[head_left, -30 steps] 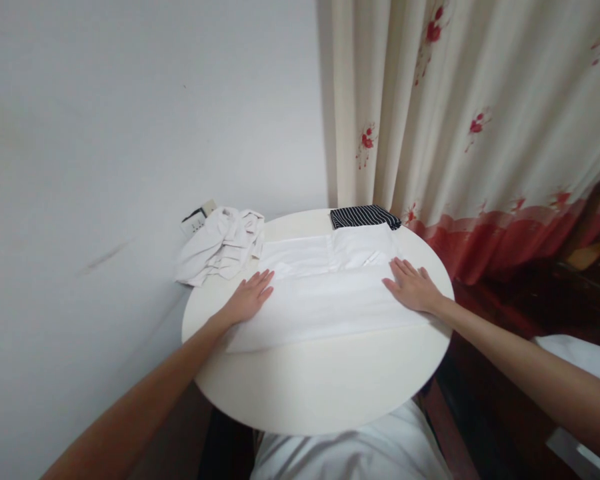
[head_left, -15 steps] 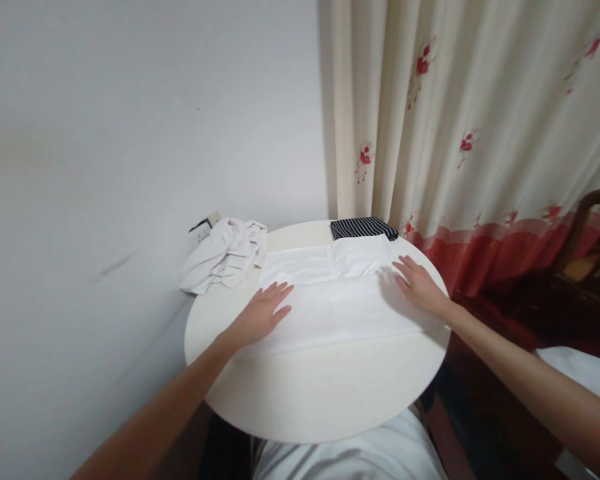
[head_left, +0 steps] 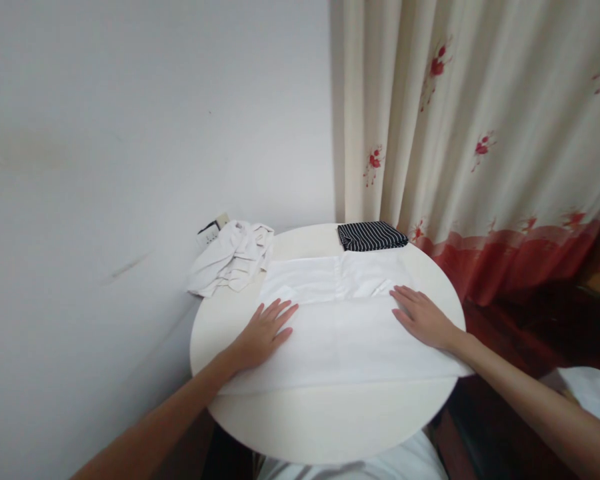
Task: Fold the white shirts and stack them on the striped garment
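A white garment (head_left: 340, 333) lies spread flat across a round cream table (head_left: 330, 420), its near half folded over the far half. My left hand (head_left: 265, 331) rests flat on the garment's left side, fingers stretched and spread. On the right side my right hand (head_left: 423, 317) presses down the same way, palm down and fingers apart. Neither hand grips anything.
A crumpled white cloth (head_left: 233, 257) sits at the table's far left edge, over a wall socket (head_left: 211, 232). A folded dark striped garment (head_left: 373, 235) lies at the far edge. A white wall stands left, a flowered curtain (head_left: 470, 147) right, dark furniture below it.
Both hands slid a little toward me over the garment, staying flat. The view shifted slightly, so the table sits lower in frame.
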Motion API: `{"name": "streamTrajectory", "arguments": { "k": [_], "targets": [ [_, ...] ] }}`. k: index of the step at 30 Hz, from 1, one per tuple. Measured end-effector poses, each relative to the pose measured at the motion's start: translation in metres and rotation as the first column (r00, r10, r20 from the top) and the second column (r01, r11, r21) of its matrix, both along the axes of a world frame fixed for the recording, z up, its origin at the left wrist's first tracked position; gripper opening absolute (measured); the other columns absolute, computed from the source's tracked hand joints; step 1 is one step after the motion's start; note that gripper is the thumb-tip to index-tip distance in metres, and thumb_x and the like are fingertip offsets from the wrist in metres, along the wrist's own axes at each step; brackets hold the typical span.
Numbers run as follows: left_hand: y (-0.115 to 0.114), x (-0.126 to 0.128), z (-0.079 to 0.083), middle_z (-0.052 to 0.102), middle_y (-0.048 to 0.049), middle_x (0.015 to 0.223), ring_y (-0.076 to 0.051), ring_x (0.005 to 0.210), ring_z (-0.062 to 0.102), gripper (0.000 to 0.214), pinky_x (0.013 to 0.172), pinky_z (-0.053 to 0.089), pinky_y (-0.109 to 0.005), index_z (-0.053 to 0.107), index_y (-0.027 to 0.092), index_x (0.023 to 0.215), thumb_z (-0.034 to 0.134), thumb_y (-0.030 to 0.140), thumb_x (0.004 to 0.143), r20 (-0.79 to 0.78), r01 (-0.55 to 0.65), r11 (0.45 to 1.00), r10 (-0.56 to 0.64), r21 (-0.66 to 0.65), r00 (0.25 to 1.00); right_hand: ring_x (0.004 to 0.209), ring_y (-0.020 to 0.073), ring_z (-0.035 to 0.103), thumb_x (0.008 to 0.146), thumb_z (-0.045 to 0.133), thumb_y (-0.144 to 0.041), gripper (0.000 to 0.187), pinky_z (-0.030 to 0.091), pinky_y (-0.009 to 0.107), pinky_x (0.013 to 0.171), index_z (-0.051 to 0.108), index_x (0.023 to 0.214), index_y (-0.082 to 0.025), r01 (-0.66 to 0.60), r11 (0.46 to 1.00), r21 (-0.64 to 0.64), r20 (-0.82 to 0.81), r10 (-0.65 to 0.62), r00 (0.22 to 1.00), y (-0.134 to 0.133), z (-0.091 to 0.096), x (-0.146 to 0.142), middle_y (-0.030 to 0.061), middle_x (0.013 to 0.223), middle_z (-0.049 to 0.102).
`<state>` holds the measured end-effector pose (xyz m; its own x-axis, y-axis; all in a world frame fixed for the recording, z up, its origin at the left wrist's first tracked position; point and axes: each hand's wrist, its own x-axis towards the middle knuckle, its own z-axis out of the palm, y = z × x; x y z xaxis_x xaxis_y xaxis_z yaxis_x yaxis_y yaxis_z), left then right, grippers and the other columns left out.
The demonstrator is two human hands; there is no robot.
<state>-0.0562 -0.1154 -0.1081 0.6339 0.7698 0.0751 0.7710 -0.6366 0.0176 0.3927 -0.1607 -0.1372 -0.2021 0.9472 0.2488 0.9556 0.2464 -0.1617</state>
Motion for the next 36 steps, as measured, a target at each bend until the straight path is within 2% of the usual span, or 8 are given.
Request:
{"name": "streamTrajectory", "arguments": {
  "k": [5,8,13,18,22,27,31,36],
  "targets": [
    [-0.026,-0.011,0.011,0.025,-0.0052,0.165,-0.031,0.153,0.02,0.059,0.122,0.019,-0.056,0.02,0.031,0.161,0.027,0.05,0.105,-0.03,0.015,0.998,-0.017,-0.064,0.999,0.148,0.0303,0.034,0.101,0.034,-0.048,0.059,0.029,0.056,0.118,0.047,0.15,-0.016,-0.045,0.997,-0.064,-0.006,0.045,0.999,-0.023,0.01,0.007,0.0134,0.158,0.04],
    [-0.027,0.009,0.026,0.02,-0.0081,0.167,-0.032,0.153,0.017,0.065,0.121,0.02,-0.057,0.016,0.027,0.162,0.031,0.053,0.104,-0.075,-0.012,0.988,0.001,-0.152,0.997,0.145,0.0332,0.037,0.102,0.032,-0.045,0.058,0.033,0.058,0.115,0.052,0.145,-0.012,-0.042,0.996,-0.082,-0.019,0.04,0.999,-0.013,0.033,0.004,0.0179,0.153,0.046],
    [-0.027,0.087,0.033,0.015,-0.0123,0.167,-0.026,0.155,0.011,0.065,0.123,0.013,-0.051,0.011,0.019,0.161,0.027,0.048,0.105,-0.043,0.19,0.97,-0.199,-0.15,0.979,0.147,0.0312,0.033,0.101,0.033,-0.036,0.059,0.03,0.053,0.118,0.043,0.15,-0.006,-0.159,0.987,-0.009,-0.005,0.159,0.987,-0.01,0.057,-0.072,0.0199,0.156,0.04],
    [-0.03,0.122,0.015,0.011,-0.0172,0.167,-0.028,0.155,0.007,0.074,0.124,0.009,-0.05,0.01,0.013,0.161,0.027,0.057,0.104,-0.01,0.284,0.955,-0.286,-0.087,0.958,0.15,0.0341,0.026,0.101,0.034,-0.051,0.073,0.024,0.055,0.12,0.034,0.154,-0.002,-0.2,0.978,-0.064,0.02,0.202,0.979,-0.033,0.031,-0.127,0.0232,0.16,0.032],
    [-0.022,0.088,0.006,0.012,-0.0129,0.168,-0.025,0.155,0.01,0.071,0.125,0.009,-0.047,0.01,0.017,0.161,0.029,0.055,0.104,0.031,0.285,0.957,-0.284,-0.055,0.958,0.15,0.032,0.028,0.101,0.03,-0.057,0.073,0.024,0.054,0.12,0.036,0.154,-0.007,-0.113,0.993,0.017,0.037,0.112,0.993,-0.044,0.009,-0.094,0.021,0.159,0.034],
    [0.014,0.006,0.006,0.034,-0.012,0.162,-0.025,0.15,0.029,0.062,0.123,0.022,-0.045,0.031,0.018,0.156,0.034,0.05,0.103,0.142,0.092,0.991,-0.077,-0.097,0.987,0.146,0.0329,0.035,0.101,0.033,-0.053,0.064,0.03,0.057,0.116,0.043,0.15,-0.012,0.026,0.997,0.066,0.034,-0.028,0.999,-0.05,0.0,-0.033,0.0191,0.156,0.042],
    [0.045,-0.047,0.017,0.065,-0.0098,0.132,-0.024,0.125,0.057,0.047,0.113,0.04,-0.041,0.065,0.019,0.117,0.035,0.052,0.102,0.382,0.024,0.983,0.049,-0.184,0.923,0.125,0.0321,0.057,0.101,0.036,-0.041,0.047,0.044,0.05,0.105,0.058,0.134,-0.015,0.048,0.996,0.077,-0.059,-0.044,0.997,-0.035,0.006,-0.002,0.0181,0.135,0.062],
    [0.059,-0.067,0.028,0.069,-0.0076,0.117,-0.022,0.111,0.062,0.045,0.105,0.045,-0.038,0.067,0.02,0.086,0.037,0.05,0.1,0.409,0.073,0.959,0.048,-0.275,0.911,0.092,0.0276,0.067,0.099,0.038,-0.036,0.04,0.048,0.037,0.087,0.073,0.096,-0.015,0.052,0.998,0.037,-0.129,-0.047,0.991,-0.003,0.019,0.017,0.0156,0.096,0.073]
  ]
}}
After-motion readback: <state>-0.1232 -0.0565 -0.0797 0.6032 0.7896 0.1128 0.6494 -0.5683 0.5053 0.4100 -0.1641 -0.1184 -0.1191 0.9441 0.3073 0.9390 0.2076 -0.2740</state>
